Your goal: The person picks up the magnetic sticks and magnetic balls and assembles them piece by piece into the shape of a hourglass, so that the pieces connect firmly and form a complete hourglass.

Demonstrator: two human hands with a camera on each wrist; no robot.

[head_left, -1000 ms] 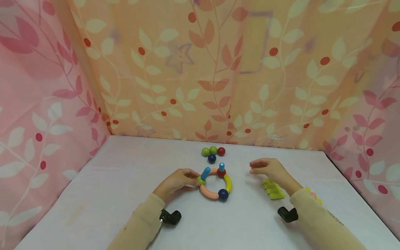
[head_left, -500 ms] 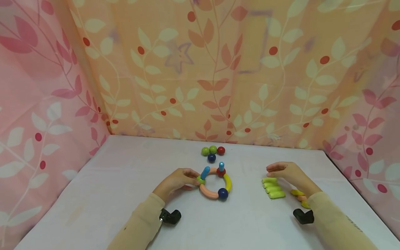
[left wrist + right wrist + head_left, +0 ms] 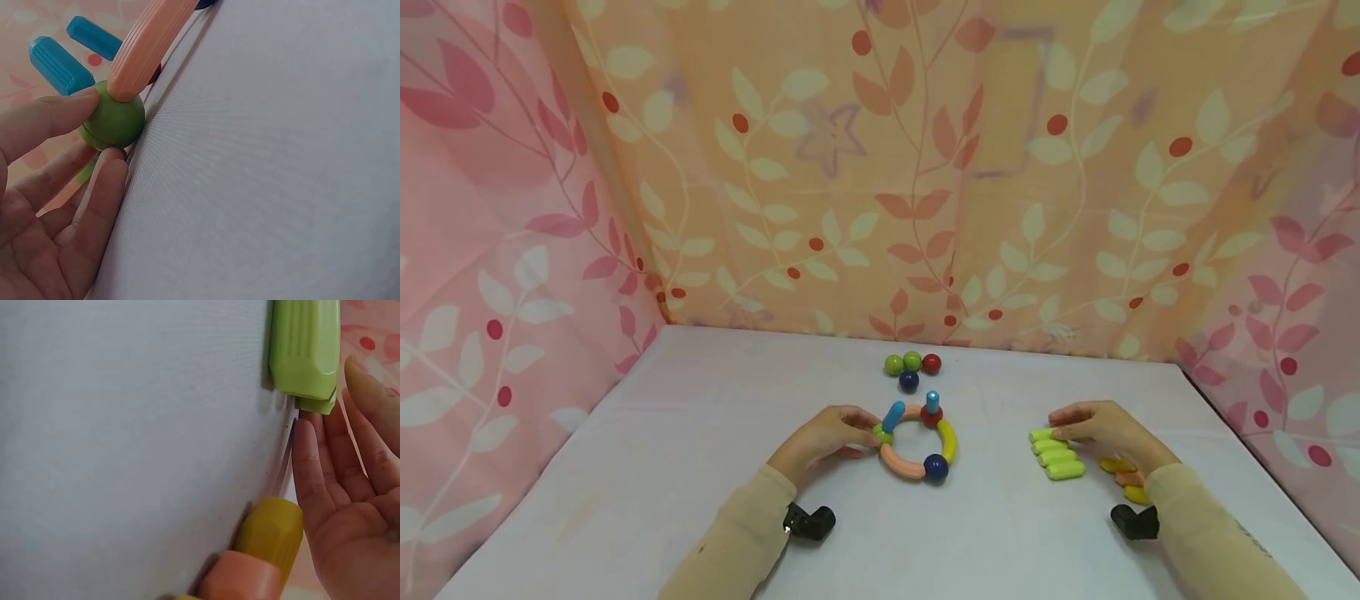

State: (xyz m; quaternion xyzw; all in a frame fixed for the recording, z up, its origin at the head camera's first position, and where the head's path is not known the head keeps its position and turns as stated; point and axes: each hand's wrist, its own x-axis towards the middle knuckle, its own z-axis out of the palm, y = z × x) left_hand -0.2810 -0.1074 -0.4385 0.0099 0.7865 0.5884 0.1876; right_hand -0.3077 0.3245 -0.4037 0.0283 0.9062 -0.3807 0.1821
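A ring of curved pink and yellow sticks joined by balls lies mid-table, its dark blue ball (image 3: 936,467) at the front and two blue sticks (image 3: 893,415) standing up from it. My left hand (image 3: 827,435) holds the ring's green ball (image 3: 115,122) between thumb and fingers. At the right, my right hand (image 3: 1108,429) is over the far end of a row of several light green sticks (image 3: 1060,462). In the right wrist view its thumb and fingers are spread beside a green stick (image 3: 306,350); whether they touch it I cannot tell.
Behind the ring sit two green balls, a red ball (image 3: 931,363) and a dark blue ball (image 3: 908,382). Yellow sticks (image 3: 1137,496) and a pink one (image 3: 1129,479) lie beside my right wrist. Patterned cloth (image 3: 880,167) surrounds the white table (image 3: 625,467).
My right hand has moved right and slightly nearer, from left of the green sticks to over their far end. My left hand and the ring have stayed in place.
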